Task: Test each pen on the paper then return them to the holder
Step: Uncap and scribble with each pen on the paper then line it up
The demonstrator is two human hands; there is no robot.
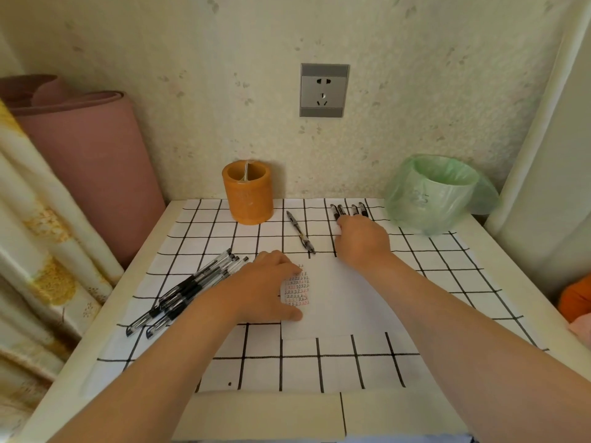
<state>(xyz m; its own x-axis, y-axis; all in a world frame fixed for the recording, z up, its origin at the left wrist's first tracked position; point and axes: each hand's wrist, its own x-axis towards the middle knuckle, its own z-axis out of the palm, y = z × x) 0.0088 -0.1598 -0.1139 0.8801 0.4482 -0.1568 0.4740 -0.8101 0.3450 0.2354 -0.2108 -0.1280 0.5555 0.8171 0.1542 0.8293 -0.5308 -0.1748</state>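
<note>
Your white sheet of paper [339, 298] already carries a block of small black and red scribbles near its upper left corner, so a good part of the testing looks done. The returning has not begun as far as you can see: the orange cylindrical pen holder [248, 195] at the back of the black-and-white checked cloth [319, 369] shows only its inner divider at the mouth, with no pen standing in it.

The pens lie in three lots. A bundle of clear-barrelled black pens [192, 287] sits fanned out to the left of the paper. A single dark pen [300, 231] lies alone between the holder and the paper. Four black-capped pens [354, 210] lie side by side at the back right, just beside the bin lined with a green plastic bag [438, 193]. (Which lot is tested and which is not, the view does not tell you.)

Your left hand [265, 289] lies flat with fingers spread, pressing the paper's left edge and partly covering the scribbles. Your right hand [361, 239] is stretched to the four pens, its fingertips over their near ends. Its back faces the camera, so you cannot tell whether it has closed round a pen or only touches them. The holder stands well to the left of that hand.
</note>
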